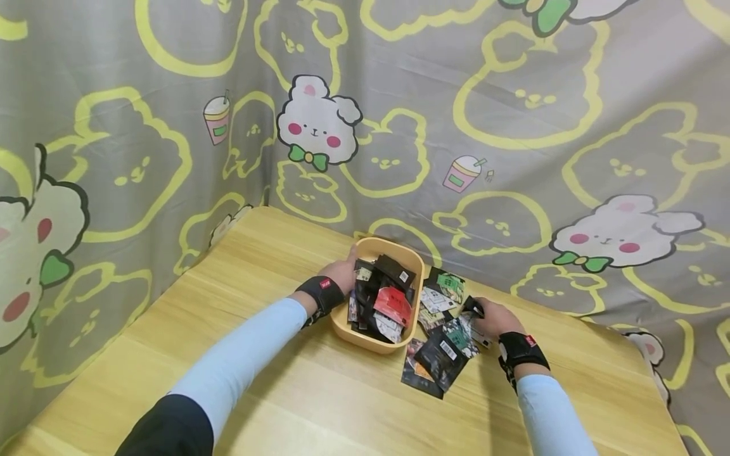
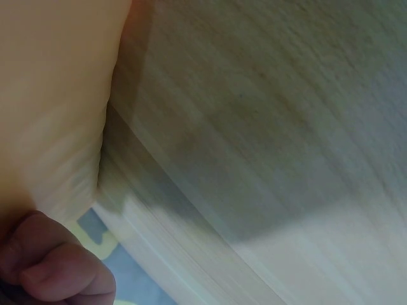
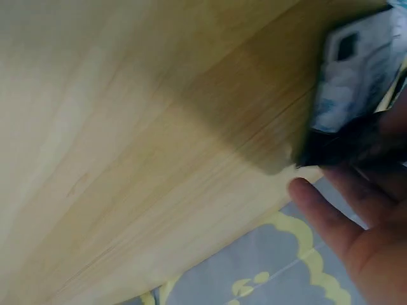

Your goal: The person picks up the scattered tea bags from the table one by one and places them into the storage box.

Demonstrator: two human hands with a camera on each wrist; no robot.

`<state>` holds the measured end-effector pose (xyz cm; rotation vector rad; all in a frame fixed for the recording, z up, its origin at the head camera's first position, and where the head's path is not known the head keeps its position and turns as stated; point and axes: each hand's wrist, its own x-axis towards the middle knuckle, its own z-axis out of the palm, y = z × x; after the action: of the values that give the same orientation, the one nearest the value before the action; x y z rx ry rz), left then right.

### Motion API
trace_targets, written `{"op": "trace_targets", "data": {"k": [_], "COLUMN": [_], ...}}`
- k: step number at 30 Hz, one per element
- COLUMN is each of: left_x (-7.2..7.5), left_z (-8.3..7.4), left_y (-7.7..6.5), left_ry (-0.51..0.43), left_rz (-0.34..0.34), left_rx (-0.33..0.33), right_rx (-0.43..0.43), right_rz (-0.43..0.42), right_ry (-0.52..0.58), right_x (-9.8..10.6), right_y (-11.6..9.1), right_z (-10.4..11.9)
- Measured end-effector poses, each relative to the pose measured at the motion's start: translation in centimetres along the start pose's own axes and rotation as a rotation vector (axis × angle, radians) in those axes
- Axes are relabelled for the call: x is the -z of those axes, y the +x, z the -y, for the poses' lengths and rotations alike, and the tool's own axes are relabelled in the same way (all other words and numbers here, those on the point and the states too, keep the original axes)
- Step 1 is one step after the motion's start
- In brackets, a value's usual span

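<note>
A yellow-orange plastic bin [image 1: 376,345] stands on the wooden table, filled with small flat packets [image 1: 393,306], mostly black, one red on top. My left hand [image 1: 341,275] holds the bin by its left side; in the left wrist view its fingers [image 2: 67,270] curl beside the bin's wall [image 2: 51,114]. My right hand [image 1: 495,318] pinches a black packet [image 1: 472,306] to the right of the bin, above the loose pile. The right wrist view shows this dark packet [image 3: 343,143] between thumb and fingers, partly hidden by them.
Several loose packets lie spread right of the bin, among them a black one with a white label [image 1: 441,361] and a green-printed one [image 1: 450,285]. A grey curtain with yellow cartoon outlines [image 1: 399,152] hangs along the table's [image 1: 296,405] back and left edges.
</note>
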<state>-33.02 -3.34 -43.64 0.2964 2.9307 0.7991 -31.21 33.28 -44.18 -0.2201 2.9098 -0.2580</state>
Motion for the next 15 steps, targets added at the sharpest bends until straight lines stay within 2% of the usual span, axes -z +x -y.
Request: {"op": "trace_targets", "data": {"k": [2,8,11,15], "left_x": [0.1,0.2,0.3,0.3], "left_z": [0.0,-0.1,-0.1,-0.2], "left_y": [0.0,0.2,0.1,-0.1], "left_ry": [-0.005,0.013,0.018,0.012], "left_rz": [0.004,0.007,0.012,0.016], "left_rx": [0.001,0.008,0.003,0.004], "right_rx": [0.019,0.035,0.041,0.092], "right_rz": [-0.052,-0.173,-0.209,-0.263], "right_ry": [-0.028,0.001,0.005,-0.014], "right_x": [0.5,3.0,4.0,4.6], "right_y": [-0.5,-2.2,-2.8,-3.3], "right_z": [0.1,1.4,2.5,4.4]}}
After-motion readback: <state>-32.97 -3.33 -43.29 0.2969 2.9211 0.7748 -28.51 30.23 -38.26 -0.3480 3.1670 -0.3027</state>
